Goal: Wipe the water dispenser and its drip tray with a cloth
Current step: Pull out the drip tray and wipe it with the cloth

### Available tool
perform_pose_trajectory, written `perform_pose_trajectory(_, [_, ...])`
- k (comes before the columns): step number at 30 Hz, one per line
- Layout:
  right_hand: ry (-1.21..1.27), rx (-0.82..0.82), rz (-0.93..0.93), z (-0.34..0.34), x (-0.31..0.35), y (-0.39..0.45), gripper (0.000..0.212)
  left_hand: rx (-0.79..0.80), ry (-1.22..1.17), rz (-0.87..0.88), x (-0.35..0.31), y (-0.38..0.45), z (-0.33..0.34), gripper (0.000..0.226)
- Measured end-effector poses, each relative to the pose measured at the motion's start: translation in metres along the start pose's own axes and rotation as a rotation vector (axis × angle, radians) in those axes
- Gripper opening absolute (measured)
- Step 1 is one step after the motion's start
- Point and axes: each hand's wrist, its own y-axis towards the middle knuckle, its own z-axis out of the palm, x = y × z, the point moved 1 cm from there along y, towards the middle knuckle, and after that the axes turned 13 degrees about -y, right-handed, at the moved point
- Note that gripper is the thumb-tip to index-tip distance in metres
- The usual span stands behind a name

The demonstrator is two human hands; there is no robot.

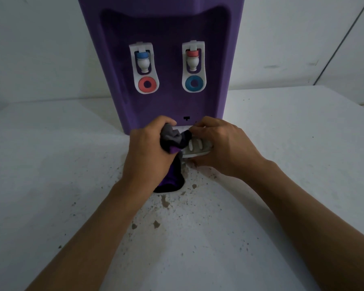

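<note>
Purple water dispenser (166, 59) stands upright at the back of a white tabletop (51, 164), against a pale wall (40, 49). Two white taps in its front recess: left tap (143, 64) has a blue cap with a red ring below, right tap (193, 60) has a red cap with a blue ring below. White slotted drip tray (195, 147) sits at the dispenser's base, front centre, partly covered by both hands. Left hand (147, 152) grips a bunched cloth (173, 139), grey, black and purple; fingers curled tight round it, upper wad pressed onto the tray's left part. Cloth's lower end hangs under the hand and rests on the tabletop just in front of the tray. Right hand (223, 143) holds the tray's right side, fingers curled over its top and front edge, thumb tip touching the cloth. Brown dirt specks and stains (164, 201) scatter over the tabletop in front of the tray, between the forearms.
</note>
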Motion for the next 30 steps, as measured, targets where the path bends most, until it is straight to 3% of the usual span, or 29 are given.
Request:
perform_pose_trajectory(5, [0.023, -0.01, -0.005, 0.0004, -0.0031, -0.001, 0.068, 0.116, 0.149, 0.004, -0.0044, -0.0012, -0.0034, 0.042])
perform_pose_trajectory(11, [0.071, -0.007, 0.001, 0.0009, -0.0037, -0.0023, 0.064, 0.227, 0.286, -0.019, -0.0105, -0.0055, 0.0002, 0.078])
perform_pose_trajectory(17, [0.073, -0.018, -0.008, -0.0033, -0.0017, 0.0022, 0.059, 0.015, 0.041, 0.023, -0.006, -0.0021, -0.002, 0.039])
perform_pose_trajectory(20, [0.105, -0.006, 0.001, -0.0039, -0.0028, 0.0018, 0.058, 0.006, 0.039, 0.04, -0.0048, -0.0014, 0.0, 0.034])
perform_pose_trajectory(26, [0.147, 0.021, 0.023, -0.0008, -0.0047, 0.0037, 0.06, 0.176, 0.18, 0.005, -0.0059, 0.0014, -0.0018, 0.057])
perform_pose_trajectory(30, [0.163, 0.025, 0.032, -0.0002, -0.007, 0.0031, 0.057, 0.306, 0.323, 0.005, -0.0105, 0.0025, -0.0012, 0.084])
